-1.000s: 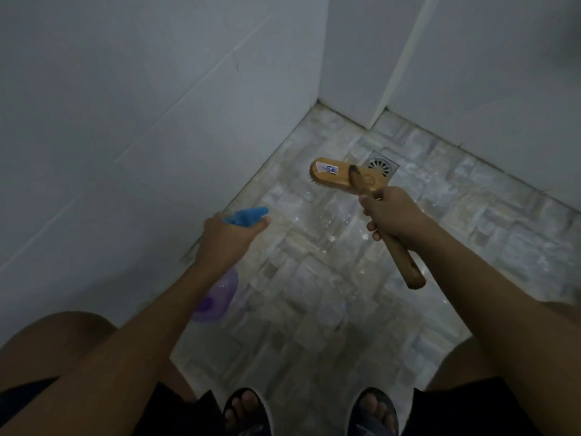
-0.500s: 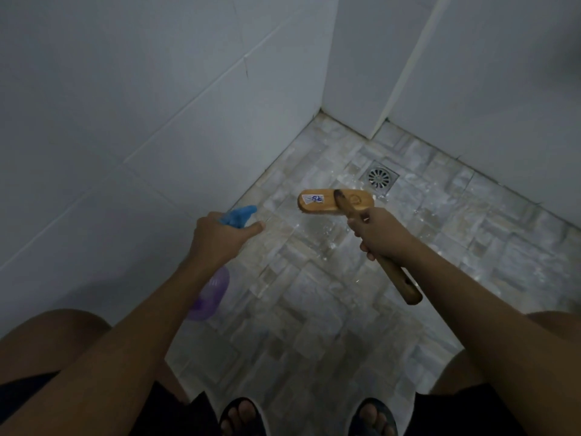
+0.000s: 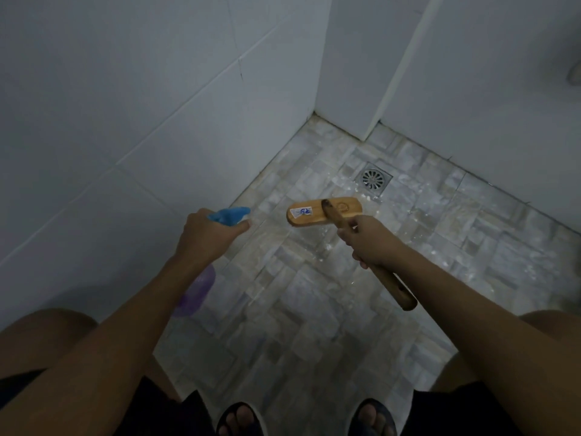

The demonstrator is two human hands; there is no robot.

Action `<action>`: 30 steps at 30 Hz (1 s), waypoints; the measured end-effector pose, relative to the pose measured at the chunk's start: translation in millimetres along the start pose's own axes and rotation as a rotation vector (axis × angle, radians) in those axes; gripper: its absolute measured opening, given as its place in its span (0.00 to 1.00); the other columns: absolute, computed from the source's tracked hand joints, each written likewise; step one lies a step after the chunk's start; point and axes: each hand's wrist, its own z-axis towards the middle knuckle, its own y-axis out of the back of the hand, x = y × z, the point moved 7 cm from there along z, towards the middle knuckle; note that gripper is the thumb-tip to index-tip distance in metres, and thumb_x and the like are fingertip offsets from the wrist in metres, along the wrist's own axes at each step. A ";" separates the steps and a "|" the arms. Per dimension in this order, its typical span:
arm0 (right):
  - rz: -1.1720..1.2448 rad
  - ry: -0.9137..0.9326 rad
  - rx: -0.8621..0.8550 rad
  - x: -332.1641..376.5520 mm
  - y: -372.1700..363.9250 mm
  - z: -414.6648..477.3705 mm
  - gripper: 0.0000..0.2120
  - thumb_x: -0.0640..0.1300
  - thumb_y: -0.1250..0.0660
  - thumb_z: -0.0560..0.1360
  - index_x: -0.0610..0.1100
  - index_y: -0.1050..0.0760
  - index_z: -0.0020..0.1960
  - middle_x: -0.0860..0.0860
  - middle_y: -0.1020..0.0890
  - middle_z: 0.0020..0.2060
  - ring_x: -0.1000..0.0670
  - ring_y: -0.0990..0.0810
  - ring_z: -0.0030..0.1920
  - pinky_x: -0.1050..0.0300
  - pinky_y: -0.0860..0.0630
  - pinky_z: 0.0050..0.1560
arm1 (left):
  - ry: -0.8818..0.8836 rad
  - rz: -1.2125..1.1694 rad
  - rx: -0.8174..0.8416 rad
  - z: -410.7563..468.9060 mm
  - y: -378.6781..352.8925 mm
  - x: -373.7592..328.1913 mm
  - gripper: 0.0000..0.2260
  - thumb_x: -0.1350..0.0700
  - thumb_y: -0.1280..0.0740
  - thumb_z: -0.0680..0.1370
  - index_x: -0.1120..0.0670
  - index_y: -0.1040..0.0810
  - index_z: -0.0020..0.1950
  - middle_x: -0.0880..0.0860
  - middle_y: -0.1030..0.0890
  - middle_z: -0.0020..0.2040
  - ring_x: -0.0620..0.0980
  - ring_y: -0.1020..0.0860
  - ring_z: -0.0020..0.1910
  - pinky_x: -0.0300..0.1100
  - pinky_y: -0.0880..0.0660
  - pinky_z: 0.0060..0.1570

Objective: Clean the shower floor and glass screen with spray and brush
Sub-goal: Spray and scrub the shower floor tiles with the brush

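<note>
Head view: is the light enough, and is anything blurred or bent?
Head view: dim, bluish light; brush and drain sharp enough; wall joints slant, likely the wide lens; legs and sandals at the bottom are darkest; wet floor glints faintly near the drain.

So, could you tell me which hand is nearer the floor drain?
Right. The right hand, gripping the wooden brush, is just short of the floor drain; the left hand, holding the spray bottle, is farther by the wall.
</note>
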 end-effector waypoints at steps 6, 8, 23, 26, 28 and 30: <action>0.022 0.067 0.192 1.7 -42.3 -10.5 0.14 0.38 0.34 0.80 0.41 0.27 0.65 0.44 0.20 0.39 0.51 0.19 0.32 0.54 0.17 0.35 | 0.000 -0.003 -0.012 12.1 18.4 -8.5 0.22 0.40 0.21 0.65 0.58 0.18 0.45 0.57 0.15 0.39 0.54 0.19 0.34 0.48 0.19 0.37; 0.055 0.049 0.277 -7.4 -66.3 -19.4 0.17 0.39 0.36 0.81 0.45 0.30 0.69 0.44 0.20 0.43 0.52 0.19 0.33 0.55 0.18 0.33 | -0.007 0.020 -0.012 16.7 30.4 -8.1 0.18 0.45 0.22 0.68 0.58 0.17 0.44 0.58 0.15 0.38 0.54 0.19 0.33 0.50 0.18 0.37; -0.353 0.053 0.293 86.3 -177.0 83.9 0.22 0.44 0.55 0.87 0.41 0.45 0.80 0.37 0.34 0.75 0.38 0.26 0.67 0.47 0.23 0.58 | 0.027 0.130 -0.111 41.5 70.2 22.5 0.15 0.46 0.31 0.68 0.59 0.18 0.39 0.57 0.16 0.36 0.60 0.17 0.35 0.55 0.17 0.38; -0.370 -0.017 0.266 87.7 -173.3 100.2 0.25 0.53 0.55 0.86 0.40 0.37 0.75 0.39 0.24 0.63 0.45 0.21 0.44 0.50 0.19 0.44 | -0.019 0.173 -0.131 39.9 68.4 15.5 0.14 0.48 0.31 0.71 0.60 0.18 0.40 0.58 0.16 0.37 0.59 0.17 0.37 0.55 0.17 0.40; -0.351 -0.065 0.256 69.9 -166.7 86.0 0.27 0.58 0.55 0.85 0.41 0.36 0.74 0.40 0.23 0.60 0.43 0.20 0.44 0.49 0.18 0.40 | -0.053 0.203 -0.163 39.2 69.4 10.8 0.14 0.50 0.31 0.75 0.61 0.19 0.39 0.61 0.17 0.39 0.61 0.18 0.39 0.55 0.18 0.42; -0.355 -0.098 0.263 45.8 -159.6 57.3 0.27 0.57 0.55 0.86 0.42 0.37 0.75 0.40 0.25 0.63 0.40 0.19 0.50 0.51 0.21 0.35 | -0.087 0.219 -0.196 40.5 68.3 9.0 0.15 0.51 0.32 0.76 0.60 0.23 0.35 0.62 0.18 0.37 0.62 0.18 0.39 0.53 0.20 0.40</action>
